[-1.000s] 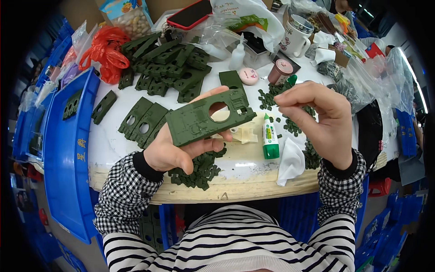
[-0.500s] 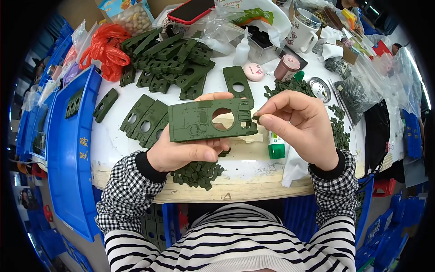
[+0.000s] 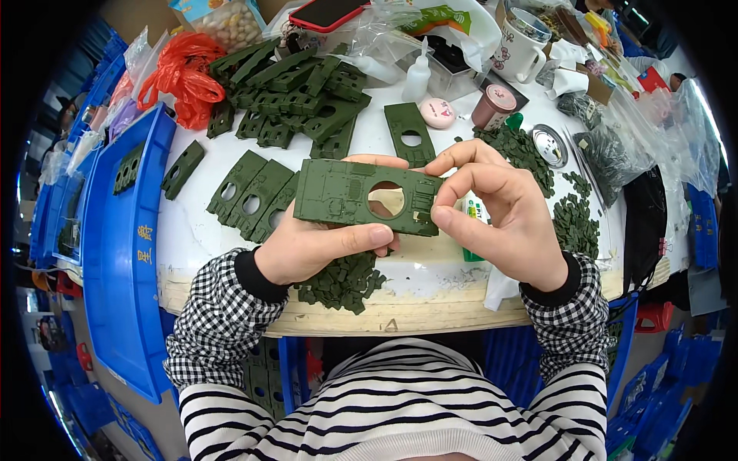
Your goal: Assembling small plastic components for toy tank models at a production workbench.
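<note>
My left hand [image 3: 323, 244] is closed round a dark green plastic model tank hull [image 3: 332, 196], with the thumb along its near edge and the fingers behind. The hull is a flat oblong with a large round hole toward its right half and a small opening near the right end. At that right end, my right hand [image 3: 503, 215] touches the hull with thumb and index finger. Whatever small piece sits between those fingertips is hidden. Below the left hand lies a heap of small green plastic parts [image 3: 342, 284]. Partly behind the right hand stands a glue bottle with a green cap [image 3: 472, 253].
More green hulls [image 3: 300, 100] are piled at the back, several others [image 3: 238, 192] lying nearer. A blue tray [image 3: 115, 253] stands at the left edge. Small green parts [image 3: 576, 227] lie at the right. Behind are a white squeeze bottle [image 3: 417, 75], a mug [image 3: 519, 50] and a red bag [image 3: 184, 77].
The small green piece pinched in my right hand has come to the hull's right end and is now out of sight. My left thumb has shifted further along the hull's near edge.
</note>
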`<state>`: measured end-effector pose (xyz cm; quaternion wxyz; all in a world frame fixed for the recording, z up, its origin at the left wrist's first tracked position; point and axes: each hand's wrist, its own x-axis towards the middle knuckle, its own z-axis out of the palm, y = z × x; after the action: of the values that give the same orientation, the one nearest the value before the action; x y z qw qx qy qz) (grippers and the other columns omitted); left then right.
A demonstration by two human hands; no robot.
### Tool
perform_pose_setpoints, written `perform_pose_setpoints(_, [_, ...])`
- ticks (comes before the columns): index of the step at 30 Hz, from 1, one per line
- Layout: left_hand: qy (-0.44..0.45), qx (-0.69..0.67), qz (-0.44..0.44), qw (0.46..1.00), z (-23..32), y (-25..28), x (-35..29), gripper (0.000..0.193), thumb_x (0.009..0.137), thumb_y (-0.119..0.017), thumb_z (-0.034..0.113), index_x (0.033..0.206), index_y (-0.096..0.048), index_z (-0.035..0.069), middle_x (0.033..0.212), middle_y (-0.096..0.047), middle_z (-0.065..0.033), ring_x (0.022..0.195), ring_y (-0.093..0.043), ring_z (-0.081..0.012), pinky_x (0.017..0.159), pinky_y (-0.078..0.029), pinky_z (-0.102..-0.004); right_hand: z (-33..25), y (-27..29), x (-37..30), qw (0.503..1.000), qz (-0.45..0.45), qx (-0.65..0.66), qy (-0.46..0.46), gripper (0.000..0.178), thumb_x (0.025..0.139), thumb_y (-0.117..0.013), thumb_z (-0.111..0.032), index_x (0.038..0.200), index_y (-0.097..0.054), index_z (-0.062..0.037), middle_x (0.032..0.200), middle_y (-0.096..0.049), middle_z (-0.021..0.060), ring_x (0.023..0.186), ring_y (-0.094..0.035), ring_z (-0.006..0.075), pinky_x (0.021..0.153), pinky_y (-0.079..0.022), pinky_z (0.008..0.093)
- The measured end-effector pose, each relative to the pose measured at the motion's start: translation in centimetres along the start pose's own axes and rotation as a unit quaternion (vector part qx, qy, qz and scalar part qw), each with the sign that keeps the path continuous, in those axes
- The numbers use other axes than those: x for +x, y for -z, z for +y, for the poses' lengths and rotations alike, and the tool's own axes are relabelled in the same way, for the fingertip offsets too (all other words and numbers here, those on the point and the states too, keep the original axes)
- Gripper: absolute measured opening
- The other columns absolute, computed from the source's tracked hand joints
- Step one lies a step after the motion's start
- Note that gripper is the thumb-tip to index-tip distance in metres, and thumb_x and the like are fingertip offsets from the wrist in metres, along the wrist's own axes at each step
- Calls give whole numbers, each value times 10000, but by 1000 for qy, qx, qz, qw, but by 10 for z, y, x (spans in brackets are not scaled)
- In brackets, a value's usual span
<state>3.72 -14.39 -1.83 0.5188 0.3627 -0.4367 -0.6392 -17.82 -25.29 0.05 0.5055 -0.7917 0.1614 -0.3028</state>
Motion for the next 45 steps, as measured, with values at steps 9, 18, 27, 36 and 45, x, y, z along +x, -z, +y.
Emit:
perform_pose_setpoints(9, [19, 16, 15, 1000, 0, -2, 0, 718, 826, -729, 109, 1431, -358, -4, 1294, -551, -127, 938, -635, -166, 769, -549, -283, 0, -2, 0, 1000, -3, -21, 16, 77, 777, -741, -104, 815, -700, -51, 1053, -609, 76, 1029, -560, 183, 970, -403, 350])
perform_pose_setpoints(18, [-5, 12, 1, 1000, 0, -1, 1, 621, 888, -686, 43, 1423, -374, -6, 1091, -642, -100, 878, -629, -142, 776, -525, -288, 2, -3, 0, 999, 5, -42, 30, 73, 770, -738, -100, 802, -687, -58, 1044, -612, 65, 1006, -567, 186, 944, -420, 348])
perform_pose_setpoints(27, [-8, 22, 4, 1000, -1, -1, 0, 616, 888, -685, 39, 1424, -385, 0, 1093, -650, -96, 887, -631, -135, 783, -527, -282, 3, -5, 0, 998, 12, -50, 35, 74, 763, -737, -94, 796, -679, -60, 1029, -618, 70, 998, -575, 192, 937, -425, 350])
perform_pose_setpoints(36, [-15, 31, -2, 999, -2, 1, 0, 617, 889, -686, 45, 1425, -384, 0, 1078, -651, -93, 878, -625, -130, 784, -524, -278, 1, -7, 0, 993, 29, -93, 69, 105, 739, -742, -69, 788, -649, -62, 998, -620, 84, 978, -582, 214, 895, -448, 343])
perform_pose_setpoints(45, [-19, 36, 1, 999, -3, 2, 0, 613, 889, -688, 52, 1422, -390, 4, 1090, -651, -85, 878, -622, -122, 785, -525, -275, -3, -4, 1, 983, 21, -156, 98, 114, 728, -748, -59, 793, -655, -69, 1013, -636, 79, 950, -579, 223, 842, -452, 343])
